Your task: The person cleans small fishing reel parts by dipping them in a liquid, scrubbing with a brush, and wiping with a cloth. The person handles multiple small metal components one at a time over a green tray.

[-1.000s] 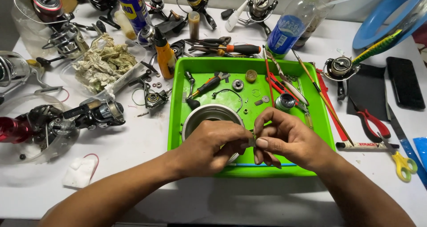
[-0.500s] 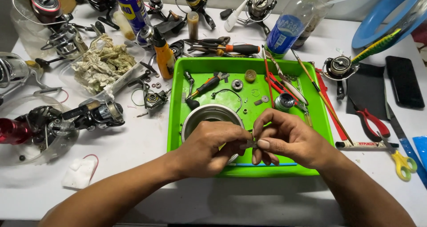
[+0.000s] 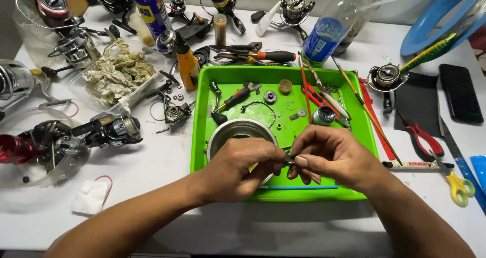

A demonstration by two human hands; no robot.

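Over the green tray (image 3: 202, 136), I am pinching a small metal part (image 3: 288, 160) between my left hand (image 3: 238, 169) and right hand (image 3: 331, 157), fingertips closed tight on its edges; it looks light, stiff, slippery, easily dropped

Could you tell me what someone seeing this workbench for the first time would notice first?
The bright green tray at the centre stands out most, strewn with small parts around a metal bowl. Over its near edge, the left hand and right hand meet, pinching a tiny metal part between their fingertips. Fishing reels crowd the white table to the left and along the back.
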